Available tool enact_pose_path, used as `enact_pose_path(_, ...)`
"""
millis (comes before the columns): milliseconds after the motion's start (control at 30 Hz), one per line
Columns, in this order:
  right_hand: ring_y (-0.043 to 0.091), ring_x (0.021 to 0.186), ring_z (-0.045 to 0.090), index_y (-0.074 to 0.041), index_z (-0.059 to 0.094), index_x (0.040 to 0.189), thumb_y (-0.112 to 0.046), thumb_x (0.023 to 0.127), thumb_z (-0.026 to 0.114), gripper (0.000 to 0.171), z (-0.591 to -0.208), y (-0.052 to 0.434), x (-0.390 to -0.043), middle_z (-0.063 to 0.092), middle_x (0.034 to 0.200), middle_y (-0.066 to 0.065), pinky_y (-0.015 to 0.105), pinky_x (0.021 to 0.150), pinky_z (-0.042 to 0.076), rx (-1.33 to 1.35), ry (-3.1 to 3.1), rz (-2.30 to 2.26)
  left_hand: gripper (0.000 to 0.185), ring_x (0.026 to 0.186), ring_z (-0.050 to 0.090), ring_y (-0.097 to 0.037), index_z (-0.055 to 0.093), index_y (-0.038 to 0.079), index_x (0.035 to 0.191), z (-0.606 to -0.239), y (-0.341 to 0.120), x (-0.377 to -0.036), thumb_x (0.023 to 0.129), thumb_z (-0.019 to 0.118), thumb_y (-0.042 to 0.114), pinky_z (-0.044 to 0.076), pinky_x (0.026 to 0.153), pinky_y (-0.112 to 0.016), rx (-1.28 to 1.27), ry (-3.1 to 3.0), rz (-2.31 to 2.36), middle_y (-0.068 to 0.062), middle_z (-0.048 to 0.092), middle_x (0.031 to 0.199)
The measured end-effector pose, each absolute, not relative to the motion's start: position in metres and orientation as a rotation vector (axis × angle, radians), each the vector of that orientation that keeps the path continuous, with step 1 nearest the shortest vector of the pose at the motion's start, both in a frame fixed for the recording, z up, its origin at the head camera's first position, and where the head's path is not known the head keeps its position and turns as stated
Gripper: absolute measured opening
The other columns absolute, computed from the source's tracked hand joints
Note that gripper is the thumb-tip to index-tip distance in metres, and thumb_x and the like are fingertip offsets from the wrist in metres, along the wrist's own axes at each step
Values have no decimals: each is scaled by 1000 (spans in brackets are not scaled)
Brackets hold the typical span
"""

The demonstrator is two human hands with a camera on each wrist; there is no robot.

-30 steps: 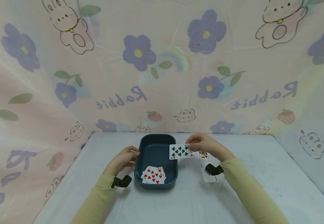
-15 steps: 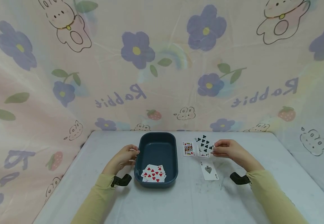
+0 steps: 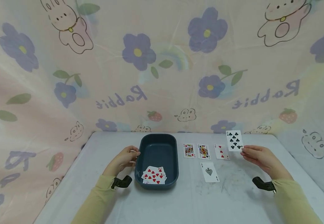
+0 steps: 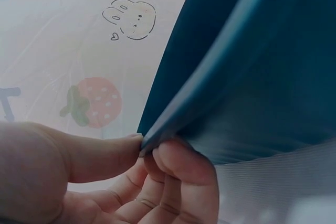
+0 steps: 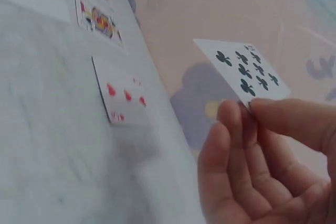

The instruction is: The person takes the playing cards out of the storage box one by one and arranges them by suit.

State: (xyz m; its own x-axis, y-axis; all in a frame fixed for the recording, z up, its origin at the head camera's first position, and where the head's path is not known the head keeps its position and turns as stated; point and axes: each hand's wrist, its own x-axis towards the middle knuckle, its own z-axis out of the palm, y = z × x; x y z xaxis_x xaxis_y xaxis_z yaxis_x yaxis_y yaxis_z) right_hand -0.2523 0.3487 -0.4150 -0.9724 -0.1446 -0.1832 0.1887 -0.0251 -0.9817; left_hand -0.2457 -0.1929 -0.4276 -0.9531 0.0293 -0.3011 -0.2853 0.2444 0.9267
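Observation:
My left hand (image 3: 125, 159) pinches the left rim of a dark blue tray (image 3: 137, 168); in the left wrist view, thumb and index finger meet on the tray's edge (image 4: 210, 72). Inside the tray's near end lies a small pile of playing cards (image 3: 154, 175), a red heart card on top. My right hand (image 3: 263, 158) holds an eight of clubs card (image 3: 235, 140) by its lower right corner, raised above the table. In the right wrist view the same card (image 5: 244, 69) sits between thumb and fingertips. Left of it, a three of hearts (image 3: 221, 152) lies face up.
Two face cards, a red-suited one (image 3: 189, 151) and a black-suited one (image 3: 203, 151), lie in a row with the three of hearts. Nearer me is an ace of spades (image 3: 210, 172). A printed curtain (image 3: 167, 87) hangs behind the white table (image 3: 190, 202).
My right hand has carried the eight of clubs from over the tray's right rim to the right, past the row, uncovering the cards beneath. My left hand stays on the tray.

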Motion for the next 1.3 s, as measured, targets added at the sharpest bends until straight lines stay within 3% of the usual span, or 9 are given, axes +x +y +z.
enact_pose_path(133,12,88,66,11,47,122,-5,93,61,36,-425,366,-251,66,95,1,30,82,52,137,1984,-2092,14,72,55,-21,50,1,108,-427,-193,-244,97,54,9,48,60,-31,-244,2264,1768,-13,58,89)
enact_pose_path(267,12,84,67,-3,65,99,-4,93,61,8,-437,379,-251,67,91,2,30,81,52,277,1936,-2092,14,74,55,-22,50,1,108,-428,-192,-245,97,54,9,49,61,-31,-248,2266,1768,-13,57,90)
enact_pose_path(333,14,83,67,-7,67,92,-2,93,61,8,-443,382,-251,67,88,3,30,82,52,338,1891,-2120,14,75,55,-22,50,1,108,-428,-192,-245,97,54,9,49,61,-31,-251,2267,1768,-13,57,90)
enact_pose_path(400,15,83,67,-3,65,94,0,92,60,6,-449,384,-252,67,87,4,31,83,51,380,1860,-2147,13,75,56,-22,51,1,108,-428,-191,-246,97,54,9,49,61,-31,-256,2267,1767,-13,58,91)
enact_pose_path(567,15,82,67,16,45,122,3,92,59,36,-457,385,-255,65,87,5,32,84,51,393,1911,-2133,12,76,56,-23,51,1,107,-428,-190,-245,97,53,8,49,61,-31,-253,2267,1769,-15,57,92)
enact_pose_path(700,15,81,67,22,32,132,3,91,60,53,-458,385,-257,65,86,4,33,82,52,400,1962,-2090,13,75,56,-22,51,1,107,-428,-191,-244,97,53,8,50,62,-31,-251,2278,1761,-15,57,92)
enact_pose_path(933,16,77,68,19,46,122,4,90,62,39,-456,385,-263,67,82,5,33,79,53,463,1963,-2072,13,75,55,-22,51,1,108,-428,-191,-245,97,53,9,49,61,-31,-247,2277,1767,-14,56,91)
enact_pose_path(1100,15,78,67,25,38,125,5,89,62,48,-455,384,-262,66,84,5,33,79,53,404,1995,-2053,13,75,55,-22,51,1,108,-427,-191,-245,97,53,9,49,61,-31,-238,2274,1770,-14,56,91)
enact_pose_path(1300,15,79,67,24,38,127,2,91,62,49,-454,381,-258,65,85,5,33,79,53,406,2053,-1990,14,74,55,-22,51,1,109,-428,-192,-245,97,53,9,49,61,-31,-234,2264,1773,-14,56,91)
